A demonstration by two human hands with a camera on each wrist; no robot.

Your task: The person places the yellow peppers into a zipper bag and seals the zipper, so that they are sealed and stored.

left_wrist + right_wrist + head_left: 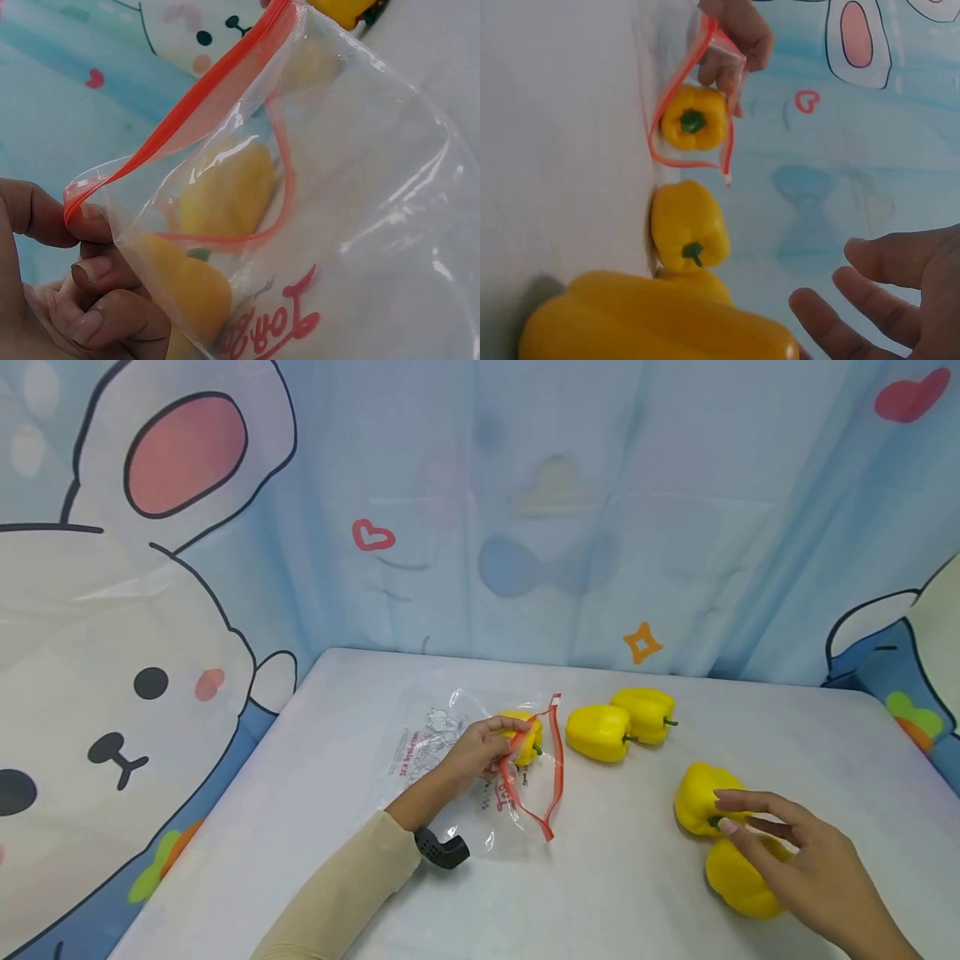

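Note:
A clear zip bag (517, 810) with a red-orange zip edge lies on the table, its mouth spread toward the right. My left hand (474, 750) pinches the upper edge of that mouth, as the left wrist view (82, 217) also shows. Inside the bag is one yellow bell pepper (694, 118) with a green stem facing the mouth. At the front right, my right hand (813, 864) hovers with fingers spread over two yellow bell peppers, a farther pepper (699, 793) and a nearer pepper (742, 887) partly hidden by the hand. Contact cannot be made out.
Two more yellow bell peppers, a left one (597, 732) and a right one (645, 714), touch each other beside the bag's mouth. A white cloth covers the table (600, 868). Behind hangs a light blue curtain (675, 577) with cartoon prints.

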